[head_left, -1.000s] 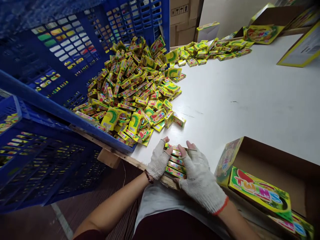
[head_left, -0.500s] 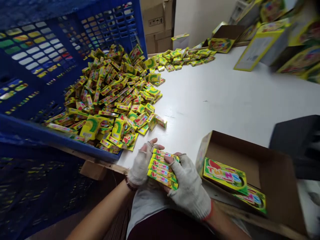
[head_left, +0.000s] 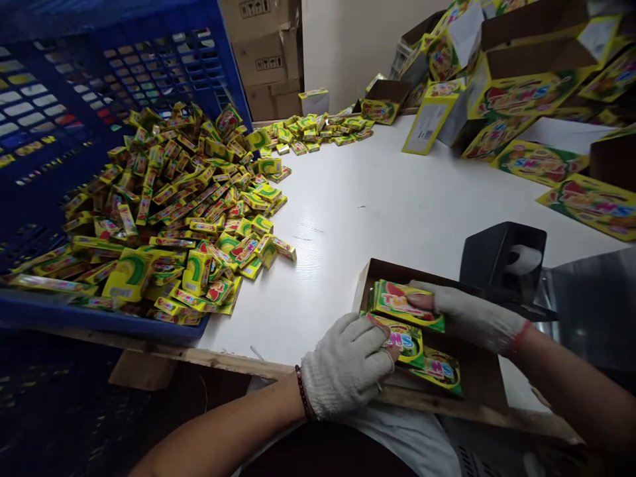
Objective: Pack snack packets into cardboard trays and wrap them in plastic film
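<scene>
Several packs are pinched in my nearly closed right hand at the carton, where my half-curled left hand touches another pack (gripping or not, I cannot tell), and loose pinching could let them slip apart.

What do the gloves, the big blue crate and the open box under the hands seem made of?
The gloves: probably matte knitted cotton or a blend, judging by the ribbed texture.
The blue crate: likely smooth molded plastic, given its regular slots.
The open box: apparently cardboard, dull brown inside, with thin, straight-edged walls.
</scene>
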`<state>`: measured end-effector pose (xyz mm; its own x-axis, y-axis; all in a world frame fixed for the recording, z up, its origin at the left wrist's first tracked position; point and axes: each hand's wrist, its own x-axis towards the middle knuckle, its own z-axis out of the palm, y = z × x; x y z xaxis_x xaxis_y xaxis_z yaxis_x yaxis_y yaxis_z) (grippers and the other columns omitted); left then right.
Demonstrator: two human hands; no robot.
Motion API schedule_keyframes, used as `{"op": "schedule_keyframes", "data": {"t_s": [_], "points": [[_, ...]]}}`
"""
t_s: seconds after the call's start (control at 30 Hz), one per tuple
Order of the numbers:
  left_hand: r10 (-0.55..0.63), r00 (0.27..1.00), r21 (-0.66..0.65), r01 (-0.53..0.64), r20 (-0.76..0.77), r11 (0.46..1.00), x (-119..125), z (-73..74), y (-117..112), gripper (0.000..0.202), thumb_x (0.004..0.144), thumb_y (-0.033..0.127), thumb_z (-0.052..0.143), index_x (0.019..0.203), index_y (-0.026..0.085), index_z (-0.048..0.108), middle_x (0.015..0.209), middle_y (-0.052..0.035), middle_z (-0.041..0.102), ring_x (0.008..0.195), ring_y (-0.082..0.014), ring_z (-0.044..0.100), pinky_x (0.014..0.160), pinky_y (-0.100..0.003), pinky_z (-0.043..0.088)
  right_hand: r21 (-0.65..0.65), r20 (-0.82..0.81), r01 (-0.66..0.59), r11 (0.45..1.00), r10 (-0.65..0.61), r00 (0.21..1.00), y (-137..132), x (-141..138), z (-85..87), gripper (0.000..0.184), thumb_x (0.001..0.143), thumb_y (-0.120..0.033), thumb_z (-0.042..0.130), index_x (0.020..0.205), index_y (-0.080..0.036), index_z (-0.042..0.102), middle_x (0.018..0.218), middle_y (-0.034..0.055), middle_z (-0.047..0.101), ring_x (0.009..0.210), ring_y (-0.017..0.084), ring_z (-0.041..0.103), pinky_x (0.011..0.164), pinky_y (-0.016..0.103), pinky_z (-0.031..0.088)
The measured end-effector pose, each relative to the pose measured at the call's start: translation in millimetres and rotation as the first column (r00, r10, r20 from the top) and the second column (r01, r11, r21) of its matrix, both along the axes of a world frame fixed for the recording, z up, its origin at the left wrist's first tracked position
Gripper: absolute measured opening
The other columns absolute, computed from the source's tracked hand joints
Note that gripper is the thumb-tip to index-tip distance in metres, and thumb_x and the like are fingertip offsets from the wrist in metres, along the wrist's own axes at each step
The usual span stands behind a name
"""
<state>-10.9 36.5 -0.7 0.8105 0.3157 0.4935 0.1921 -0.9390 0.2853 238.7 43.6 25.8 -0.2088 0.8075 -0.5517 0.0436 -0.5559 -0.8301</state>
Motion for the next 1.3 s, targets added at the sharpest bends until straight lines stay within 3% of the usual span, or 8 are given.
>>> {"op": "schedule_keyframes", "data": {"t_s": [0.37, 0.47, 0.53, 0.67, 0.87, 1.07, 1.17, 1.3], "points": [[-0.052, 0.993, -0.167, 0.07, 0.108, 0.984, -19, -14.4, 23, 0.021, 0.096, 0.024, 0.05, 0.106, 0.015, 0.065, 0.114, -0.0134, 0.069, 0.111, -0.0199, 0.063, 0.101, -0.035, 0.052, 0.043, 0.285, -0.301, 0.952, 0.277, 0.918, 21, -22, -2.1, 0.059, 0.069, -0.065, 0.071, 0.105, -0.018, 0.07, 0.105, 0.0093, 0.075, 0.101, 0.033, 0.068, 0.084, 0.04, 0.057], [0.283, 0.959, -0.149, -0.281, -0.01, 0.948, -28, 1.1, 75, 0.036, 0.086, 0.013, 0.054, 0.121, 0.015, 0.063, 0.133, -0.0172, 0.06, 0.124, -0.0262, 0.057, 0.103, -0.039, 0.05, 0.064, 0.332, -0.309, 0.949, 0.272, 0.903, 21, -19, -10.4, 0.07, 0.066, -0.067, 0.072, 0.117, -0.02, 0.07, 0.115, 0.0106, 0.073, 0.11, 0.037, 0.066, 0.092, 0.043, 0.056], [0.522, 0.817, -0.105, -0.558, -0.246, 0.823, -36, 12.9, 117, 0.045, 0.08, 0.006, 0.06, 0.123, 0.019, 0.063, 0.144, -0.0168, 0.053, 0.133, -0.0332, 0.048, 0.112, -0.054, 0.039, 0.066, 0.333, -0.345, 0.936, 0.305, 0.892, 23, -18, -11.4, 0.069, 0.067, -0.067, 0.072, 0.118, -0.02, 0.07, 0.116, 0.0108, 0.074, 0.111, 0.037, 0.067, 0.093, 0.044, 0.055], [0.608, 0.719, -0.204, -0.686, -0.338, 0.698, -47, 31.4, 170, 0.015, 0.079, 0.004, 0.063, 0.086, 0.016, 0.067, 0.115, -0.0162, 0.069, 0.125, -0.0354, 0.053, 0.112, -0.064, 0.031, 0.087, 0.335, -0.422, 0.902, 0.372, 0.866, 30, -15, -1.5, 0.06, 0.07, -0.065, 0.07, 0.106, -0.017, 0.073, 0.107, 0.0125, 0.075, 0.103, 0.036, 0.069, 0.088, 0.043, 0.057], [0.576, 0.802, -0.523, -0.561, -0.155, 0.641, -33, 55.0, 149, 0.022, 0.099, 0.027, 0.043, 0.108, 0.013, 0.057, 0.103, -0.0115, 0.07, 0.091, -0.0197, 0.068, 0.081, -0.037, 0.058, 0.238, 0.565, -0.341, 0.909, 0.157, 0.81, 28, -15, 32.1, 0.06, 0.072, -0.059, 0.064, 0.117, -0.019, 0.071, 0.124, 0.0117, 0.071, 0.117, 0.037, 0.063, 0.101, 0.047, 0.051], [0.475, 0.825, -0.937, 0.176, 0.308, 0.302, 16, 73.2, 93, 0.035, 0.081, 0.044, 0.072, 0.098, 0.015, 0.06, 0.095, -0.0052, 0.069, 0.087, -0.0182, 0.069, 0.081, -0.034, 0.059, 0.625, 0.545, -0.181, 0.759, -0.259, 0.797, 11, -32, 88.1, 0.038, 0.085, -0.048, 0.052, 0.108, -0.021, 0.066, 0.103, 0.0071, 0.073, 0.092, 0.025, 0.066, 0.078, 0.034, 0.055], [0.409, 0.89, -0.904, 0.006, 0.199, 0.427, 33, 68.2, 69, 0.032, 0.088, 0.042, 0.062, 0.106, 0.016, 0.062, 0.101, -0.0087, 0.071, 0.093, -0.0218, 0.068, 0.086, -0.039, 0.058, 0.458, 0.771, -0.349, 0.818, -0.17, 0.613, 3, -16, 107.8, 0.024, 0.085, -0.034, 0.049, 0.094, -0.021, 0.067, 0.086, 0.0043, 0.073, 0.079, 0.021, 0.065, 0.068, 0.03, 0.049], [0.227, 0.972, -0.478, -0.227, -0.059, 0.848, 45, 47.4, 39, 0.044, 0.094, 0.038, 0.052, 0.129, 0.013, 0.057, 0.128, -0.0176, 0.064, 0.123, -0.0328, 0.057, 0.109, -0.055, 0.044, -0.063, 0.955, -0.45, 0.891, 0.185, 0.232, -5, 15, 106.3, 0.017, 0.078, -0.024, 0.054, 0.082, -0.021, 0.071, 0.073, 0.004, 0.071, 0.062, 0.019, 0.062, 0.057, 0.029, 0.042]]}}
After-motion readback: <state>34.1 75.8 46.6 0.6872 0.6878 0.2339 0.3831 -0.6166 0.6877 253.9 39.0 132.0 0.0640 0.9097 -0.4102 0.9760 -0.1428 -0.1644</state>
